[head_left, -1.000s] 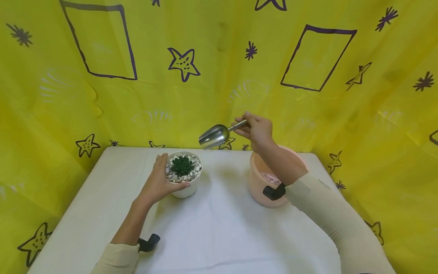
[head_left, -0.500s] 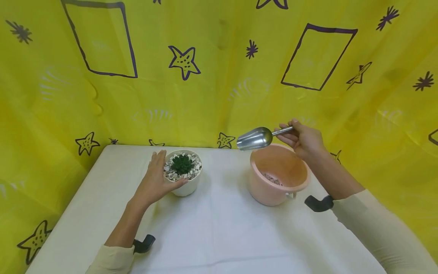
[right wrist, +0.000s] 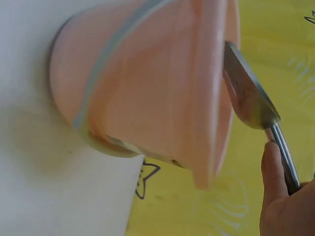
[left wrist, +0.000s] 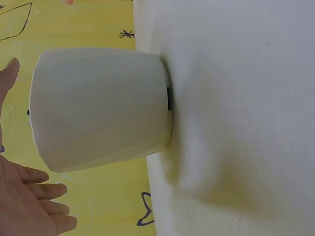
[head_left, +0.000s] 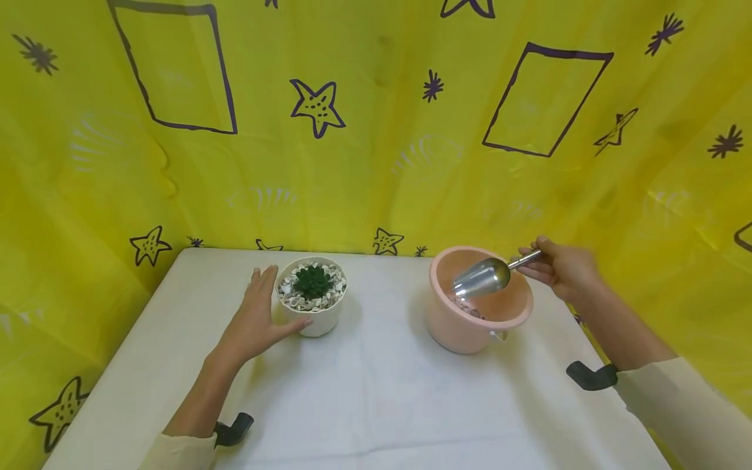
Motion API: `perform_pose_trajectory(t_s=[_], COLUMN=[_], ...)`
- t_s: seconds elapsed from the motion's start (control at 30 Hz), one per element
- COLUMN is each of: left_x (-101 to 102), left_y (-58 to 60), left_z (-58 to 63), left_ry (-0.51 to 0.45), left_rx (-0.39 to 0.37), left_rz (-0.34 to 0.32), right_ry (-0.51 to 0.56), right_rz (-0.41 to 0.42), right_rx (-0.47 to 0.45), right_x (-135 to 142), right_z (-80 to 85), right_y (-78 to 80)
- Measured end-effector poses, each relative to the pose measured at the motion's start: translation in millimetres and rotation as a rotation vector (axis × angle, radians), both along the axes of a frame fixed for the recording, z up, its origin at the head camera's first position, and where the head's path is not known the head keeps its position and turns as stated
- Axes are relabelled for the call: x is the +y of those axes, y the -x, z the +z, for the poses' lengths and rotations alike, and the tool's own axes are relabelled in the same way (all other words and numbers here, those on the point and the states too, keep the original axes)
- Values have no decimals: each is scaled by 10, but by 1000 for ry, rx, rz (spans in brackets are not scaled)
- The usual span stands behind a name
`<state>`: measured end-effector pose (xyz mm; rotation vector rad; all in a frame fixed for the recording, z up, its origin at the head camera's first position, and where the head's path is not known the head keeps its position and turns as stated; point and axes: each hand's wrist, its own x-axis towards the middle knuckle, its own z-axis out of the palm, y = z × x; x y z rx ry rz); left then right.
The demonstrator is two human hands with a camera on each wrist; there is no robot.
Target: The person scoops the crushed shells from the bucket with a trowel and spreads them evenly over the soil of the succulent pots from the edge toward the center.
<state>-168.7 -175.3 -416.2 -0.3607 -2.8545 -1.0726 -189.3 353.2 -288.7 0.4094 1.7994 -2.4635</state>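
Observation:
A white pot (head_left: 311,318) with a green succulent (head_left: 312,281) ringed by pale pebbles stands left of centre on the table. My left hand (head_left: 256,318) lies open beside its left wall, thumb by the base. In the left wrist view a gap shows between the left hand (left wrist: 27,199) and the pot (left wrist: 98,108). My right hand (head_left: 561,266) pinches the handle of a steel scoop (head_left: 482,279). The scoop's bowl dips into a pink bucket (head_left: 458,333) holding pinkish pebbles (head_left: 468,307). The right wrist view shows the scoop (right wrist: 246,96) over the bucket's rim (right wrist: 209,98).
The table (head_left: 376,398) wears a white cloth. A yellow curtain (head_left: 376,150) with stars and rectangles closes in the back and both sides. Bare cloth lies between the pot and the bucket and along the front.
My right hand has carried the scoop from above the white pot rightward and down into the pink bucket. My left hand's fingers have eased off the pot's rim and straightened.

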Motion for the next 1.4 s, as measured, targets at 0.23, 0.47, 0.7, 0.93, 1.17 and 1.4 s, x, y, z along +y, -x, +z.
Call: perform_pose_trajectory(t_s=[0.23, 0.47, 0.7, 0.93, 1.17, 1.4], left_x=[-47, -105, -132, -155, -150, -102], left_y=[-16, -37, -57, -106, -145, -151], left_z=[-14, -52, -91, -118, -149, -148], left_ry=[23, 51, 108, 144, 259, 351], left_rx=[13, 39, 46, 92, 131, 184], left_rz=[0, -4, 12, 15, 42, 40], right_ry=[-258, -497, -597, -730, -920, -1330], right_rz=[168, 207, 236, 274, 248, 199], right_rx=[-29, 11, 1, 42, 83, 118], right_x=[-82, -161, -204, -262, -360, -419], right_z=[-197, -294, -412, -503, -533, -517], right_y=[28, 89, 164, 214, 247, 136])
